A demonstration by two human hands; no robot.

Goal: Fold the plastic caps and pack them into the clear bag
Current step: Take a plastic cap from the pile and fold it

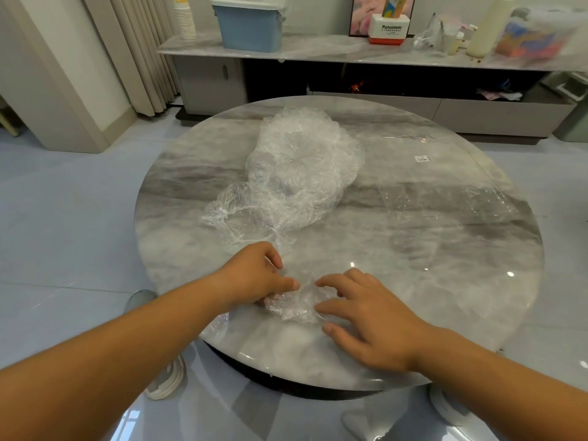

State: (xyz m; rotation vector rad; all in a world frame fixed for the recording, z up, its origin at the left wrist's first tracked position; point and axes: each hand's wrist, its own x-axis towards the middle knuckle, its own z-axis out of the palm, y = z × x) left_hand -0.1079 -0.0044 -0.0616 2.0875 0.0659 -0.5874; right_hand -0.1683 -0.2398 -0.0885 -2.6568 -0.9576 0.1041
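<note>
Head view: we see a round marble worktop (461,281) on grey floor (63,218), a blue box (251,27) at upper centre. Heaped caps (302,173) sit mid-frame, the clear bag (445,202) flat at right. Lower down, our left hand (257,276) pinches one cap (296,308); our right hand (369,319) presses it, fingers spread.

Caps (299,173) behind hands, left of bag (445,198)

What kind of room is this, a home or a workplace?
Most likely a living room in a home: a round marble-look table, a long low cabinet along the wall behind it, and pleated curtains on the left.
</note>
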